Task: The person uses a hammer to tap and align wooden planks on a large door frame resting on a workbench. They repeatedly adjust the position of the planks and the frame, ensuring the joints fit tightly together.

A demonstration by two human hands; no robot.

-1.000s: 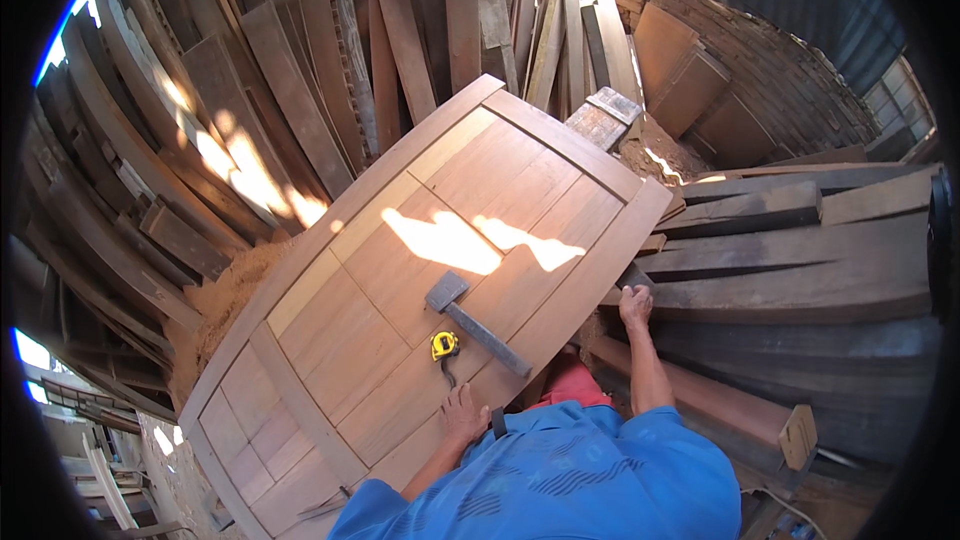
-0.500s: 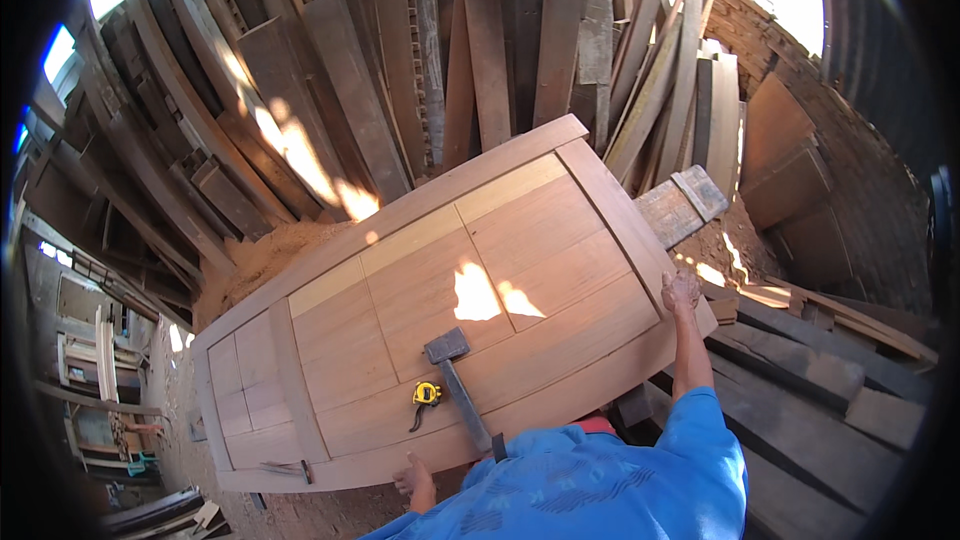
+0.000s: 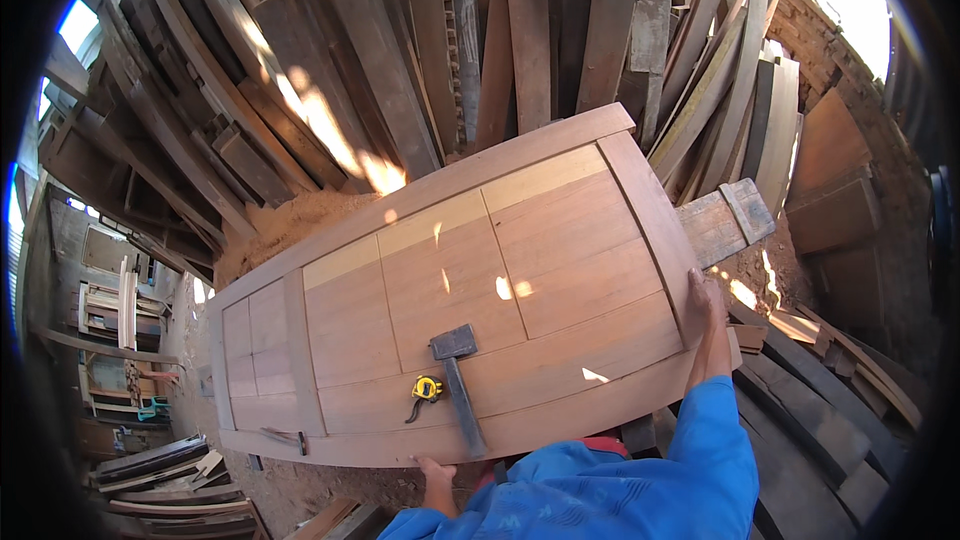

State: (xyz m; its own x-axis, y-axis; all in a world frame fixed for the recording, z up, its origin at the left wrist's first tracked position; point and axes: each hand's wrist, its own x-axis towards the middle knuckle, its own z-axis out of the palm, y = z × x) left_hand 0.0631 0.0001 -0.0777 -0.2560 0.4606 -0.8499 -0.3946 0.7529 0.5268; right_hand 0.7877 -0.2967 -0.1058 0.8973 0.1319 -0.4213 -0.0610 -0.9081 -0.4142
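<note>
A panelled wooden door [image 3: 575,240] lies flat before me, slanting from lower left to upper right. My right hand [image 3: 706,298] is closed round the edge of its right end. Down at the near long edge, my left hand [image 3: 436,470] grips the rim, its fingers partly hidden by the door. A mallet [image 3: 462,390] with a dark block head rests on the door between my hands, its handle toward me. Left of it sits a yellow and black tape measure [image 3: 427,388]. A small hammer-like tool [image 3: 285,437] lies near the lower left corner.
Many planks [image 3: 385,50] lean upright beyond the door, with a sawdust heap [image 3: 280,230] at their foot. A worn board [image 3: 722,224] sticks out past the right end. Stacked timber [image 3: 810,410] lies at right, more wood pieces [image 3: 180,485] at lower left.
My left hand has closed on the door's near edge, where its fingers were spread before. The right hand stays on the right end. The scene has shifted rightward, and sunlight patches have shrunk.
</note>
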